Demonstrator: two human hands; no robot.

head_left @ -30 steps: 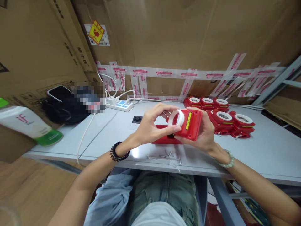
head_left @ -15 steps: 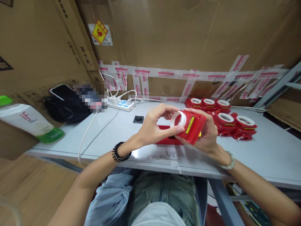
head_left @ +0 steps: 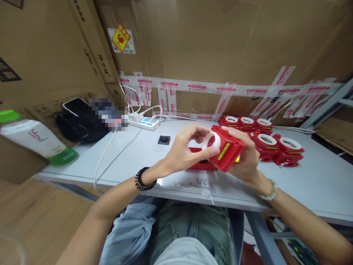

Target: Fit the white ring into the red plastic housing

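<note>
Between my two hands, above the table, is a red housing [head_left: 230,149] with a yellow label, tilted so that its white ring [head_left: 211,141] faces left. My left hand [head_left: 190,147] grips the ring, thumb at the front and fingers behind. My right hand [head_left: 246,151] wraps round the housing's back and right side; part of its fingers is hidden. Beneath them on the table lies another red part [head_left: 202,165], mostly covered by the hands. Several small screws [head_left: 202,181] and a thin metal rod [head_left: 190,186] lie near the table's front edge.
Several red housings with white rings [head_left: 267,140] stand at the right. A power strip [head_left: 146,123] with cables sits at the back left. Further left are a white-green bottle [head_left: 38,140] and a black bag [head_left: 82,127] with a phone. Cardboard [head_left: 206,44] closes off the back.
The red housing has tilted slightly in my hands, its right end turning a little downward and towards me. My grip looks the same. The view has shifted slightly.
</note>
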